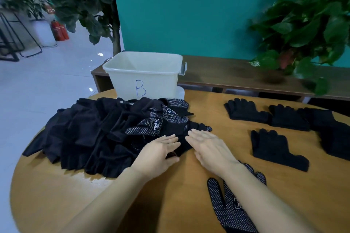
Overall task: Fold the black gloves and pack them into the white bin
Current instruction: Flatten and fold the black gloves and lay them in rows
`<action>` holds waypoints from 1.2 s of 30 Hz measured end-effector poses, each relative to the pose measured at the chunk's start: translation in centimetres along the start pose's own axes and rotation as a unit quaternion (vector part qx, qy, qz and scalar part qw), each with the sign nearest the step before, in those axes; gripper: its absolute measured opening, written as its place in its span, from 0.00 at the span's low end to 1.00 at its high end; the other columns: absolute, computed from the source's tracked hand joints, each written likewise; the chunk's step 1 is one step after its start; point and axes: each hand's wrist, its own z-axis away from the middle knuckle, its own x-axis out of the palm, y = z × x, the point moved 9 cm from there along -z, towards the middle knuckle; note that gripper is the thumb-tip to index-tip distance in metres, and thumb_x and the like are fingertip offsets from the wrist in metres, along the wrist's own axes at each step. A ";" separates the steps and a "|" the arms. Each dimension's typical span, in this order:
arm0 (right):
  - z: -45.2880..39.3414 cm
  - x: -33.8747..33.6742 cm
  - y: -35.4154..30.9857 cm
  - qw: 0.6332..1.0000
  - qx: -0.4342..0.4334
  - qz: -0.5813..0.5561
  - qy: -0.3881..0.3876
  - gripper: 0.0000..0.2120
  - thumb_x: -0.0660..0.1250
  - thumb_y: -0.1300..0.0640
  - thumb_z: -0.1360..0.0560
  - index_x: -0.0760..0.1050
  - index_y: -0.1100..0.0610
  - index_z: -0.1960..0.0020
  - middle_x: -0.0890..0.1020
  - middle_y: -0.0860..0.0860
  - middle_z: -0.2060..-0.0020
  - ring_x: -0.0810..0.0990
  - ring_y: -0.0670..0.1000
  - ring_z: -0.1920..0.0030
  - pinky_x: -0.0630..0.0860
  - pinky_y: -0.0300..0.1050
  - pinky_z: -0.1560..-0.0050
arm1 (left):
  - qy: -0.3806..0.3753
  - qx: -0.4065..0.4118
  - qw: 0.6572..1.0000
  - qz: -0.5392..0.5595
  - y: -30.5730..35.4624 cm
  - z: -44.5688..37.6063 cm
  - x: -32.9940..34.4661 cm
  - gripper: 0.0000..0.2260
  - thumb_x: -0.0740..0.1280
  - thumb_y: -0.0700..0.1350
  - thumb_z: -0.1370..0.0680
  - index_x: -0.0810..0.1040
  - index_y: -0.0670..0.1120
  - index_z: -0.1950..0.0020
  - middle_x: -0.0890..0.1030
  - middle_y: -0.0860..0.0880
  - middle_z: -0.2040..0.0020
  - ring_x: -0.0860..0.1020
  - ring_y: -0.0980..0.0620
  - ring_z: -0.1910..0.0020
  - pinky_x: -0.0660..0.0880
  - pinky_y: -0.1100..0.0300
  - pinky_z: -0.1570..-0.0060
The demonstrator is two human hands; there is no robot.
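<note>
Dotted black glove [232, 212] lies palm-up at the near right, partly under the right forearm.

Beyond it, the left hand [160, 152] and right hand [210, 146] lie flat, fingers straight and gripping nothing, pressing a black glove [182, 143] at the near edge of the dark clothing pile [91, 134] on the round wooden table [170, 195]. Right of them, plain black gloves [272, 147] lie flat and apart. Farthest, the white bin [143, 74], marked B, stands just behind the pile.
</note>
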 end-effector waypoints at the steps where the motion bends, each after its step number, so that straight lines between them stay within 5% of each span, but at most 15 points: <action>1: -0.4 0.3 -0.1 1.000 -0.013 -0.001 0.004 0.28 0.84 0.60 0.49 0.84 0.55 0.49 0.85 0.51 0.49 0.84 0.49 0.46 0.79 0.45 0.47 | 0.002 -0.005 1.000 0.013 -0.5 -0.1 0.0 0.24 0.69 0.49 0.22 0.71 0.47 0.27 0.68 0.52 0.26 0.60 0.62 0.26 0.46 0.74 0.29; 11: -2.0 1.0 0.5 0.997 -0.029 -0.044 0.061 0.10 0.76 0.57 0.31 0.85 0.54 0.49 0.85 0.49 0.48 0.83 0.48 0.44 0.78 0.43 0.46 | 0.060 -0.019 0.994 0.090 -2.1 -0.2 -0.1 0.24 0.73 0.48 0.27 0.76 0.47 0.32 0.74 0.58 0.33 0.67 0.65 0.30 0.58 0.69 0.28; 16: -1.9 1.0 1.5 0.987 0.034 -0.146 0.053 0.15 0.60 0.55 0.18 0.77 0.53 0.34 0.76 0.48 0.33 0.70 0.46 0.30 0.59 0.36 0.33 | 0.121 -0.034 0.988 0.094 -2.1 -0.1 -0.4 0.19 0.74 0.47 0.26 0.80 0.47 0.36 0.79 0.54 0.37 0.72 0.64 0.34 0.67 0.62 0.31; 23: -1.4 0.2 1.3 0.979 0.077 -0.185 0.038 0.23 0.67 0.55 0.22 0.70 0.50 0.28 0.70 0.45 0.28 0.64 0.43 0.27 0.56 0.38 0.27 | 0.196 -0.045 0.968 0.154 -1.4 0.8 -2.8 0.12 0.68 0.43 0.24 0.84 0.45 0.42 0.81 0.56 0.44 0.77 0.64 0.40 0.73 0.60 0.36; 28: -1.7 -3.1 2.0 0.938 0.144 -0.298 0.102 0.09 0.70 0.56 0.24 0.82 0.46 0.46 0.84 0.44 0.48 0.81 0.48 0.45 0.77 0.52 0.45 | 0.219 -0.033 0.954 0.200 0.7 1.7 -7.5 0.11 0.69 0.37 0.22 0.84 0.50 0.43 0.83 0.66 0.50 0.81 0.63 0.48 0.76 0.68 0.46; 33: -4.0 -7.1 1.3 0.896 0.173 -0.395 0.105 0.03 0.70 0.56 0.26 0.82 0.54 0.55 0.84 0.50 0.63 0.81 0.52 0.61 0.79 0.54 0.55 | 0.246 -0.092 0.935 0.240 0.9 1.2 -12.6 0.08 0.68 0.39 0.21 0.85 0.49 0.49 0.85 0.60 0.58 0.82 0.62 0.56 0.77 0.66 0.52; 36: -5.1 -10.5 0.7 0.869 0.179 -0.449 0.110 0.11 0.71 0.58 0.25 0.77 0.63 0.63 0.80 0.54 0.70 0.74 0.48 0.69 0.74 0.46 0.63 | 0.252 -0.115 0.922 0.271 1.3 0.7 -15.8 0.07 0.68 0.40 0.21 0.84 0.50 0.53 0.85 0.57 0.59 0.83 0.60 0.56 0.77 0.62 0.51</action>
